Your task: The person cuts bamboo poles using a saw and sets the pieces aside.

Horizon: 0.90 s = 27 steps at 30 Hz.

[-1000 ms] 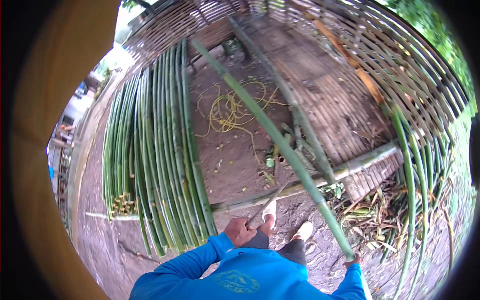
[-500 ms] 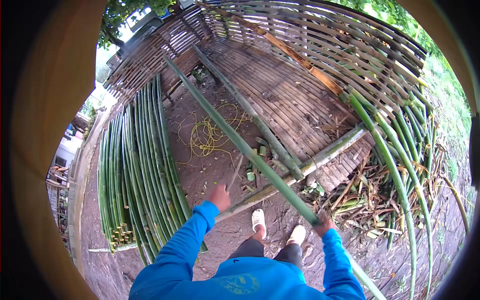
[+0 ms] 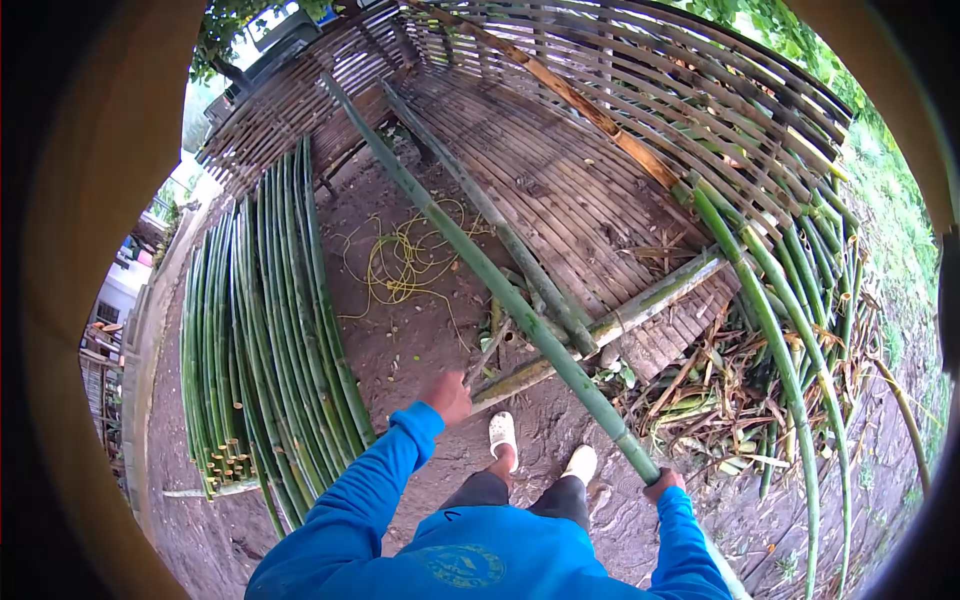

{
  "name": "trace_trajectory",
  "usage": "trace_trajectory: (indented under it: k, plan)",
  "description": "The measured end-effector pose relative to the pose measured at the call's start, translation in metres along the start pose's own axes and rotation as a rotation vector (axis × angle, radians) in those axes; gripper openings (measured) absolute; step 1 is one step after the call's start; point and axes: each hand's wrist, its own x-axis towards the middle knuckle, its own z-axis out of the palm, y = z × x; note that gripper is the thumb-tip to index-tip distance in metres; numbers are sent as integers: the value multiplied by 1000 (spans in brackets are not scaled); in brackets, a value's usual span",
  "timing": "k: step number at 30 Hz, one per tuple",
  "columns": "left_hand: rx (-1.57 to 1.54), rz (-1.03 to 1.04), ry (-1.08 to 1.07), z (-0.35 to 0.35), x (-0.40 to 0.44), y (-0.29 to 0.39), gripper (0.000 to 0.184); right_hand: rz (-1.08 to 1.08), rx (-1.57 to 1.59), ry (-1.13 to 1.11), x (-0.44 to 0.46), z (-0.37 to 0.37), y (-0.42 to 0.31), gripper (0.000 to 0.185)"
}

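My left hand (image 3: 447, 397) is closed round the handle of a machete (image 3: 488, 349), whose thin blade points up and away, beside a long green bamboo pole (image 3: 520, 322). The handle is hidden in my fist. Lower right, my right hand (image 3: 664, 485) wraps round that same pole near its closer end. The pole slants from beside my right leg to the far slatted fence. It passes over a crosswise bamboo beam (image 3: 521, 377) lying low in front of my feet.
Many cut bamboo poles (image 3: 290, 330) lie in a stack on the left. A tangled yellow rope (image 3: 395, 270) rests on the dirt. A bamboo slat platform (image 3: 540, 185) and slatted fence (image 3: 640, 70) stand ahead. Husks and offcuts (image 3: 710, 395) pile up under leaning poles (image 3: 775, 320) at right.
My right hand has shifted slightly right and down along with the pole's near part. My left hand and the machete have moved a little right, closer to the pole.
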Motion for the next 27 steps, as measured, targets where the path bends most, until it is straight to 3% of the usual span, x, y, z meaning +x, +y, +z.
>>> trace_trajectory:
  k: [3, 6, 9, 15, 19, 27]
  plan:
    - [62, 24, -55, 9, 25, -21, 18, -51, 37, -12, -6, 2, -17, 42]
    - [-19, -22, -15, -14, 25, 3, 19, -105, 64, -5, -19, -13, -57, 46]
    - [12, -12, -37, 11, 36, -25, 20, -110, 81, -29, -3, -12, -83, 48]
    - [-5, -64, -130, -16, -5, -28, 22, -172, 65, -55, -5, -41, -138, 45]
    - [-35, -48, -69, -4, -29, -59, 26, -173, 77, -107, 23, -28, -150, 45]
    - [-192, -138, 27, -34, -79, -63, 26, -114, 26, 36, 26, -10, -145, 51]
